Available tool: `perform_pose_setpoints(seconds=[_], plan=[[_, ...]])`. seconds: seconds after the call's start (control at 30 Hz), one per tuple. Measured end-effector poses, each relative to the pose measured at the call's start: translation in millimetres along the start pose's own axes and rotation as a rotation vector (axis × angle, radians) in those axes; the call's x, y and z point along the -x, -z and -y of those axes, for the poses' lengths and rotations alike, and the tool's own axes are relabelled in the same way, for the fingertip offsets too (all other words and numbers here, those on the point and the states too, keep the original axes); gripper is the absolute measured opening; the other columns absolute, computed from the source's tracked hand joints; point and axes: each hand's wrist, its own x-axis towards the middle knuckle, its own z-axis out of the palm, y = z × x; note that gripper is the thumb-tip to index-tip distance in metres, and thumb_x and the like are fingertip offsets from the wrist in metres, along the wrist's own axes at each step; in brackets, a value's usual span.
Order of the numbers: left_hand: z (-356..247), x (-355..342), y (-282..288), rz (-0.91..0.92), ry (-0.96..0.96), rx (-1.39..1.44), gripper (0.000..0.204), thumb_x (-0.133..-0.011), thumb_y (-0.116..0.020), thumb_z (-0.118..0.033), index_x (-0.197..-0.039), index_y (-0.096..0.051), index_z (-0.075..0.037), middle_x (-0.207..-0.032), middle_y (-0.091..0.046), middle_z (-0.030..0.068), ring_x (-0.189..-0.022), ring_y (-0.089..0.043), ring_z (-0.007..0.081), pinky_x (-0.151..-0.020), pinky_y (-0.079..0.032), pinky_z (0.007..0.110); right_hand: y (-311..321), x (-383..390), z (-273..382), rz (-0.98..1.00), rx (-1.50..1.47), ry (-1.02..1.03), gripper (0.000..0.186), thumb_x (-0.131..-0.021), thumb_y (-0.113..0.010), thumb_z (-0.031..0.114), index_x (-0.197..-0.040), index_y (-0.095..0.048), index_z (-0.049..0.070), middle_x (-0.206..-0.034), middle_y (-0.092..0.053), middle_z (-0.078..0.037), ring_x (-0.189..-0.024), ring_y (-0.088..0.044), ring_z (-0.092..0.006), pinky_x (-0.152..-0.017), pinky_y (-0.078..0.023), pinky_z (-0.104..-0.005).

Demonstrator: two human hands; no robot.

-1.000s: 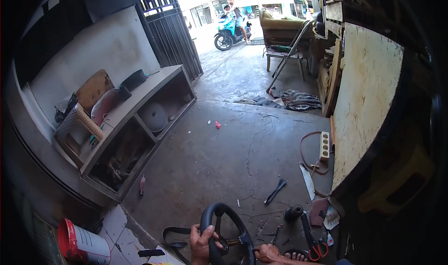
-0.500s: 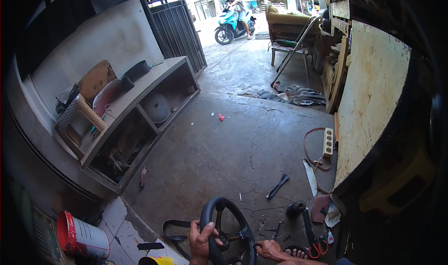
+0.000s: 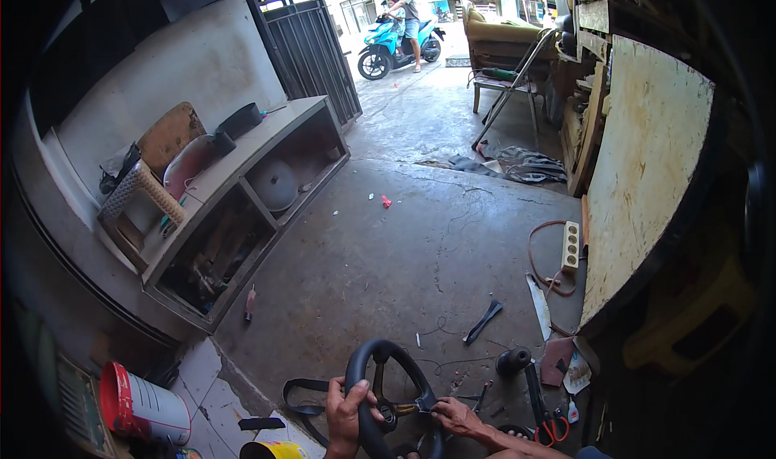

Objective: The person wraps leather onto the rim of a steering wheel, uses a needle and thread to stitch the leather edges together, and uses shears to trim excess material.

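My left hand [image 3: 347, 410] grips the left rim of a black steering wheel [image 3: 390, 354]. My right hand [image 3: 453, 414] is closed at the wheel's right spoke; what its fingertips pinch is too small to make out. A black strap [image 3: 295, 394] loops on the floor left of my left hand. To the right lie a black cylinder [image 3: 511, 362], orange-handled scissors [image 3: 554, 427] and small tools [image 3: 481, 397]. A dark flat tool [image 3: 483, 323] lies farther forward. Part of my foot shows behind my right forearm.
A low cabinet [image 3: 299, 120] lines the left wall, above a red-rimmed bucket [image 3: 149, 402]. A pale board [image 3: 638, 176] stands right, beside a power strip [image 3: 570, 245]. An armchair [image 3: 501, 39] and folded metal frame stand by the doorway. Outside, two people [image 3: 408, 14] are on a blue scooter [image 3: 380, 55].
My right hand has moved up and left from the wheel's lower right rim to the spoke. My left hand still grips the rim. The view has tilted slightly, shifting the background.
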Motion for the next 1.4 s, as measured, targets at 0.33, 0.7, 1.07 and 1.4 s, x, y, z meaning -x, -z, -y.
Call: perform_pose_setpoints(seconds=[0.33, 0.7, 1.07, 1.4], plan=[[-19.0, -2.5, 1.4, -0.056, 0.038, 0.015, 0.034, -0.096, -0.067, -0.019, -0.114, -0.043, -0.001, -0.077, -0.061, 0.0116, -0.048, -0.06, 0.0197, -0.045, -0.052, 0.03, -7.7, 16.7, 3.6, -0.033, -0.087, -0.158, 0.021, -0.1, -0.062, 0.025, -0.103, -0.063, 0.004, -0.094, -0.066, -0.023, -0.092, -0.065, -0.0451, -0.08, -0.051, -0.0488], [-8.9, -13.3, -6.6, 0.01, 0.001, -0.079, 0.028, -0.101, -0.061, -0.023, -0.11, -0.045, -0.002, -0.076, -0.062, 0.0095, -0.048, -0.062, 0.0153, -0.044, -0.052, 0.025, 28.9, 3.1, 26.6, -0.089, -0.183, -0.347, 0.032, -0.095, -0.067, 0.026, -0.119, -0.067, 0.005, -0.076, -0.06, -0.011, -0.071, -0.059, -0.0177, -0.069, -0.049, -0.0358], [-12.6, -18.8, -20.4, -0.04, 0.045, -0.058, 0.033, -0.096, -0.067, -0.018, -0.113, -0.043, -0.002, -0.076, -0.06, 0.0111, -0.045, -0.059, 0.0187, -0.04, -0.05, 0.032, -1.4, 5.5, 10.4, -0.031, 0.07, -0.32, 0.051, -0.088, -0.072, 0.052, -0.122, -0.074, 0.015, -0.103, -0.073, -0.024, -0.099, -0.071, -0.0417, -0.086, -0.056, -0.0491], [-8.0, -21.2, -41.5, 0.016, 0.036, -0.054, 0.036, -0.095, -0.068, -0.02, -0.111, -0.041, -0.003, -0.075, -0.063, 0.0118, -0.047, -0.063, 0.02, -0.043, -0.053, 0.03, -15.2, 10.9, 24.2, -0.044, 0.331, -0.364, 0.041, -0.096, -0.061, 0.047, -0.111, -0.072, 0.01, -0.087, -0.074, -0.022, -0.085, -0.073, -0.043, -0.079, -0.055, -0.0535]])
